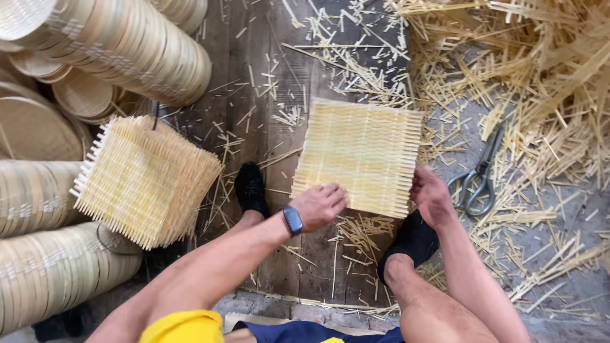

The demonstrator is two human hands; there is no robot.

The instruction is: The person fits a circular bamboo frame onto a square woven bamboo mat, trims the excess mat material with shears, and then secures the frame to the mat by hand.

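Bamboo is lying everywhere in the head camera's picture. A person is sitting and looking down at a flat woven mat [359, 155] made of thin pale bamboo strips. The mat is lying on the dark wooden floor [267, 82], just in front of the person's two black shoes [251, 187].

The left hand [319, 204] is resting on the near edge of the mat. Its fingers are curled and pressed together, pushing down on the strips. It is wearing a dark watch [292, 220] on the wrist. The right hand [431, 195] is holding the near right corner of the mat. Its fingers are tucked around the edge, so I cannot tell how tightly it is gripping.

The mat is looking light and thin. It is probably a bit bendy, and the loose strip ends sticking out at the sides may snap or slide out. Holding it by two edges, with flat fingers, seems the safest way.

Scissors [478, 179] with grey handles are lying just beside the mat on the right, among loose bamboo scraps [540, 76]. A thick stack of more mats [146, 181] is sitting on the left. Round woven trays [127, 44] are piling up in long rows behind it.
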